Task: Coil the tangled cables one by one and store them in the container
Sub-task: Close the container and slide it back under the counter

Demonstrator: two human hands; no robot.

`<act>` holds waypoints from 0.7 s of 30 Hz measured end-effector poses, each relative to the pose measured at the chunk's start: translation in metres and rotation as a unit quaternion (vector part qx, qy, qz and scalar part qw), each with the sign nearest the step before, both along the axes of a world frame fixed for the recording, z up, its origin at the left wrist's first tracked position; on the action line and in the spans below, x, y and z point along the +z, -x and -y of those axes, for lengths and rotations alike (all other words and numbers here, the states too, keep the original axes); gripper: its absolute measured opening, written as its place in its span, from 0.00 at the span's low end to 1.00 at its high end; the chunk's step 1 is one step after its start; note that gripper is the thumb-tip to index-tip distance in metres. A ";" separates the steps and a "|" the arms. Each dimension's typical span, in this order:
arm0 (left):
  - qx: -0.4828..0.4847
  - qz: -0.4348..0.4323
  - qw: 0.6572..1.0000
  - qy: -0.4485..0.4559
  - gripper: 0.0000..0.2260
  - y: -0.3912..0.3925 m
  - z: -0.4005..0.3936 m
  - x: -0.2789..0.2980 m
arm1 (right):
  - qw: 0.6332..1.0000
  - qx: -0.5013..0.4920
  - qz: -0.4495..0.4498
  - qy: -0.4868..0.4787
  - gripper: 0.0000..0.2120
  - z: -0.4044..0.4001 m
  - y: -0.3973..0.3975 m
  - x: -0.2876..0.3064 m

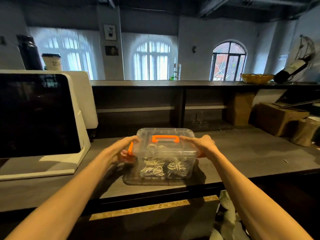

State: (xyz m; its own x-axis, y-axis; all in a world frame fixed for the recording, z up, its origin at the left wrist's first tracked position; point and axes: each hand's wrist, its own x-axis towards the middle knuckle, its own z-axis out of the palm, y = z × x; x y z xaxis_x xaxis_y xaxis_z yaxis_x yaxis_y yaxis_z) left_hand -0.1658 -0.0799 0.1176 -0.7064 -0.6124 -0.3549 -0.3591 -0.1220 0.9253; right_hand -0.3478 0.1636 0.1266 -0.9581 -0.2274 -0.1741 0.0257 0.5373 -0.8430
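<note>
A clear plastic container (188,168) stands on a dark mat on the counter, its clear lid (166,134) on top with an orange handle (165,138). Coiled white cables (153,168) lie inside, seen through the wall. My left hand (125,149) grips the container's left end, fingers over the lid edge and thumb at the orange side latch (130,148). My right hand (201,144) grips the right end the same way; the latch there is mostly hidden under it.
A white terminal with a dark screen (36,115) stands at the left on the counter (251,153). Brown cardboard boxes (277,116) sit at the right. A raised shelf (155,83) runs behind, with a wicker basket (256,78) on it.
</note>
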 end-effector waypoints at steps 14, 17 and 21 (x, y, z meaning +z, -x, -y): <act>0.052 0.007 0.948 0.314 0.21 0.022 0.005 -0.016 | 0.979 -0.001 -0.203 -0.031 0.16 0.022 -0.015 -0.005; 0.058 0.020 0.939 0.338 0.20 0.021 0.000 -0.011 | 0.976 -0.010 -0.216 -0.036 0.15 0.025 -0.013 -0.005; 0.048 0.018 0.946 0.320 0.18 0.013 -0.009 -0.012 | 0.978 0.016 -0.200 -0.050 0.16 0.023 -0.019 -0.006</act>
